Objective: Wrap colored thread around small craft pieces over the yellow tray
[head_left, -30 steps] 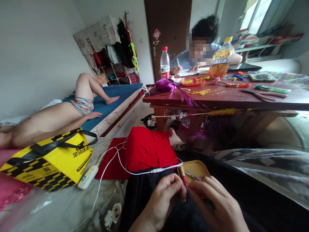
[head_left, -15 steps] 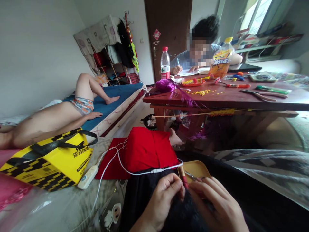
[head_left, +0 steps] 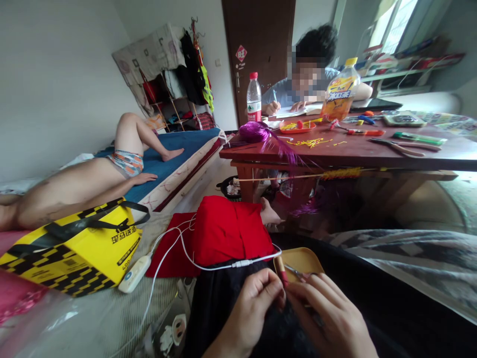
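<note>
Low in front, over dark cloth on my lap, my left hand [head_left: 261, 301] is closed in a pinch. Whatever lies between its fingertips is too small or hidden to make out. My right hand [head_left: 331, 308] is close beside it, thumb and fingers drawn together, their contents hidden. Just beyond the fingertips is a tan tray [head_left: 311, 257]. A tan-and-red stick-like piece [head_left: 281, 268] leans across its left edge, by my left fingertips. A pointed metal tool [head_left: 293, 270] shows above my right fingers; I cannot tell whether the hand grips it.
Red cloth [head_left: 231, 228] with a white cable [head_left: 219, 268] lies ahead. A yellow bag [head_left: 85, 253] stands left; a person [head_left: 67, 189] lies behind it. At the table [head_left: 335, 151] another person [head_left: 313, 64] writes. Purple strands [head_left: 257, 133], pliers [head_left: 398, 146] and bottles are on it.
My right hand has shifted slightly left, closer to the left hand. The left hand keeps its pinch, and the view has moved only a little.
</note>
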Demonstrator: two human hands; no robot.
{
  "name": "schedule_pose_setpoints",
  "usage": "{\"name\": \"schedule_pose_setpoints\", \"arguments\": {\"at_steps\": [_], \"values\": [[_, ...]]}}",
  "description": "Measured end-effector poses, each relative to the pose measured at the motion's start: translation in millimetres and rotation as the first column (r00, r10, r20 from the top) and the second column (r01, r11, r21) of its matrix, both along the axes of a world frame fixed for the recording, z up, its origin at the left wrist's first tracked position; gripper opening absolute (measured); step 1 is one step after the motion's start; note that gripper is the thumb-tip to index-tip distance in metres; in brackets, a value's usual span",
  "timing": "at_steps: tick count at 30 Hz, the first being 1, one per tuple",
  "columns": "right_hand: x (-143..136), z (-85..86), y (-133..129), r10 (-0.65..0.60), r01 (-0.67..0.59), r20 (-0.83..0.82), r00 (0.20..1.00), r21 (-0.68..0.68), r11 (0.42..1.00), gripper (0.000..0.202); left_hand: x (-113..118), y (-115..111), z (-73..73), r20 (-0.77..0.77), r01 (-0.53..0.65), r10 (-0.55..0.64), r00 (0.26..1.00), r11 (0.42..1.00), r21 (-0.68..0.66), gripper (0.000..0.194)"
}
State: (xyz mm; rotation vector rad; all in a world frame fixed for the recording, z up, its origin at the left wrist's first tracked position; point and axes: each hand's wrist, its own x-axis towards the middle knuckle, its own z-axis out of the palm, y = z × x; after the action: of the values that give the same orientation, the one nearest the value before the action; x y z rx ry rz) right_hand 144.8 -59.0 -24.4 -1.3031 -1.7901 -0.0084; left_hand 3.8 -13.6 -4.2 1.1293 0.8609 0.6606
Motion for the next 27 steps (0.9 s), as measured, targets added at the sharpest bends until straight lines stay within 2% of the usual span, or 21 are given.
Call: {"name": "schedule_pose_setpoints", "arguments": {"at_steps": [5,11,13,16,17,21,27], "values": [[-9,0.3,-2,-0.041,0.036,-0.056,0.998,-0.081,0.996,0.020,0,1,-1.6,-0.222,-0.002,0.050,0.974,0.978,0.210,0.038],[-7,-2.9,1,0.003,-0.014,-0.103,0.995,-0.112,0.994,0.015,1,2,-5.4,-0.318,0.056,0.043,0.947,0.954,0.295,0.042],[-5,-3.2,2,0.023,-0.036,-0.106,0.994,-0.116,0.993,0.011,-1,2,-1.4,-0.348,0.027,0.143,0.927,0.898,0.440,0.037],[-5,-2.4,1,-0.029,0.005,-0.171,0.985,-0.139,0.990,0.010,-4,-1,7.2,-0.368,0.001,0.341,0.865,0.733,0.680,0.023],[-5,-2.0,1,-0.047,0.018,-0.198,0.979,-0.150,0.988,0.011,-4,-2,9.4,-0.386,0.028,0.344,0.856,0.714,0.700,0.019],[-9,-1.8,-1,-0.059,0.012,-0.265,0.962,-0.175,0.985,0.015,-4,-6,11.0,-0.448,0.151,0.200,0.871,0.760,0.632,0.013],[-6,-4.3,-1,-0.030,-0.009,-0.245,0.969,-0.158,0.987,0.009,-3,-3,8.8,-0.472,0.172,0.223,0.853,0.734,0.657,0.018]]}}
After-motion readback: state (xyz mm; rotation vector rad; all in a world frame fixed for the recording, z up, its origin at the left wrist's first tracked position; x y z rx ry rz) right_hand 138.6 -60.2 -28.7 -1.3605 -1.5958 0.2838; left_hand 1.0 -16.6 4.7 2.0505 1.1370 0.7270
